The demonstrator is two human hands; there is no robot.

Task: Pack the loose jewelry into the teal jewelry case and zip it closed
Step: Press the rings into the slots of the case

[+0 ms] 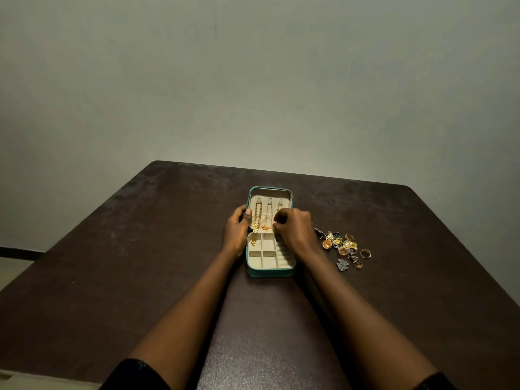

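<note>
The right hand sits over the right side of the lid, fingers curled and tips drawn together as if pinching; whether a fine chain lies between them I cannot tell. The left hand grips the lid's left edge, thumb over the rim, steadying it. Inside the lid a gold chain hangs from a hook and trails into the tray; beside it is a thinner chain with an orange pendant. The case lies open flat on the table, its near compartments bare.

The pile of loose pieces lies just right of the case, with a ring at its far edge. These look light and small, probably snagged together; chains are limp and likely to tangle, so take them near the clasp. Rings are stiff and may roll, so they are best pinched across the band.
</note>
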